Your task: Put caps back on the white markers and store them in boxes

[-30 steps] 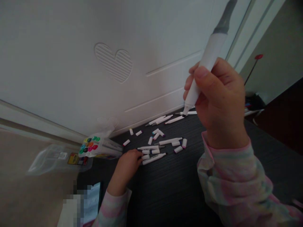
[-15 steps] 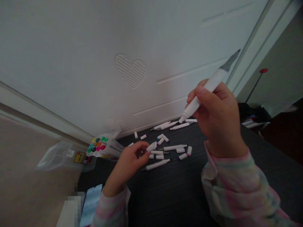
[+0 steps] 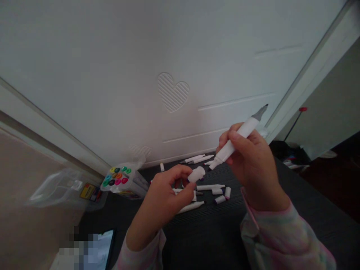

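Pinched between the fingers of my left hand [image 3: 171, 191] is a white marker cap [image 3: 196, 174]. My right hand [image 3: 250, 157] grips an uncapped white marker [image 3: 236, 138] around its barrel, tilted with the grey tapered end up to the right. Its lower dark tip points down-left, close to the cap but apart from it. On the dark table below lie several uncapped markers [image 3: 210, 187] and loose caps [image 3: 220, 199], some hidden behind my left hand.
A clear case [image 3: 137, 183] of upright markers with coloured ends stands at the left, its transparent lid [image 3: 56, 187] beside it. A phone [image 3: 102, 247] lies at the lower left. A white panel with a heart relief [image 3: 173, 93] rises behind the dark table [image 3: 208, 240].
My left hand has lifted the cap off the table and moved right. The right hand has lowered the marker, bringing its lower tip nearer the cap. The view has shifted slightly.
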`<state>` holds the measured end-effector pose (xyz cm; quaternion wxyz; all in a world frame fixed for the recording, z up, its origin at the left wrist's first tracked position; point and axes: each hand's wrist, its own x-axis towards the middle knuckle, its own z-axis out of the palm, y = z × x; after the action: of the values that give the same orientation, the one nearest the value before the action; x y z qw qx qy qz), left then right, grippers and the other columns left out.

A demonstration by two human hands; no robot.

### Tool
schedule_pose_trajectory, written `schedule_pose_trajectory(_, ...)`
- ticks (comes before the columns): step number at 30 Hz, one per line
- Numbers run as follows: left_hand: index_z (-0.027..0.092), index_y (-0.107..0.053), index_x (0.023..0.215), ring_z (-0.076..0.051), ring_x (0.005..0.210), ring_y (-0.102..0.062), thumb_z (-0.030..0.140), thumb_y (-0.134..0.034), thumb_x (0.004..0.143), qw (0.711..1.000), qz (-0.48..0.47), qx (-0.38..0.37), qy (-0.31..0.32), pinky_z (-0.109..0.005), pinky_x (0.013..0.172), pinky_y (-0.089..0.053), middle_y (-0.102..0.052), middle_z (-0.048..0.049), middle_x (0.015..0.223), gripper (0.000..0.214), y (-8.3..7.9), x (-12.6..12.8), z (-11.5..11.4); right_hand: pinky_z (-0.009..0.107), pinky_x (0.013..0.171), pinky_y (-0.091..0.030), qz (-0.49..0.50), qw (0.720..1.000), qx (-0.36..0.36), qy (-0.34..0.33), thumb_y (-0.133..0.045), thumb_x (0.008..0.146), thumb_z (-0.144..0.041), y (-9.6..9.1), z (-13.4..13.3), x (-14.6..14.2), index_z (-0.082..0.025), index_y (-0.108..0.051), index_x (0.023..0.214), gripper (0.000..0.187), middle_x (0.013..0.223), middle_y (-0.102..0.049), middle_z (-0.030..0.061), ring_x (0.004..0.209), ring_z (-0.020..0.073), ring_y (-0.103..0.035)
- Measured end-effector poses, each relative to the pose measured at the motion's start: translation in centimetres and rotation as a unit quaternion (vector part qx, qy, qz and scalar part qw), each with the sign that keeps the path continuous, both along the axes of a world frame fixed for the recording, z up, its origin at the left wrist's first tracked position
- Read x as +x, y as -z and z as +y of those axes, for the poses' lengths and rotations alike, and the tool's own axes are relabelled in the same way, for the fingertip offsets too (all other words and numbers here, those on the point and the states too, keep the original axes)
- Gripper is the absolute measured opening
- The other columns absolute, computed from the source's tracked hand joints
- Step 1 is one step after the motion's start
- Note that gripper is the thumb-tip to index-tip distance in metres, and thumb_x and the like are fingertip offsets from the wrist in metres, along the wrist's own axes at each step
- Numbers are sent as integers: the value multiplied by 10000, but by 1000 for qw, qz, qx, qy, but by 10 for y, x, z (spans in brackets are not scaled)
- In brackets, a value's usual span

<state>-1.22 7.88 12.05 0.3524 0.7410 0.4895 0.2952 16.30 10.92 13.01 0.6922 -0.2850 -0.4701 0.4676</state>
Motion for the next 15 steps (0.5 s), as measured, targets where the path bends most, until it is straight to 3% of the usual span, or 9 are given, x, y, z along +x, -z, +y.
schedule_pose_trajectory(5,207,-608,876,-113,627,-546,237,-528,766,999,39,35,4,-221,577,-387,-625,26,713,139,-2,-6,0,143,356,-350,-18,1000,-1,-3,-572,745,-201,5,1,-8,-195,-493,718,84,595,-558,-52,424,42,-455)
schedule_pose_trajectory(11,195,-593,869,-140,691,-572,244,-516,766,995,81,57,-10,-248,632,-393,-650,2,772,138,-1,-10,0,163,390,-373,-40,999,16,10,-559,767,-189,9,-1,-11,-201,-505,724,70,622,-559,-44,454,53,-481)
schedule_pose_trajectory(15,201,-582,879,-138,698,-564,233,-515,765,996,72,58,-5,-254,639,-388,-641,7,776,136,0,-9,-1,186,446,-401,-61,998,15,-20,-580,762,-183,14,-1,-13,-213,-536,755,53,662,-584,-41,497,66,-506)
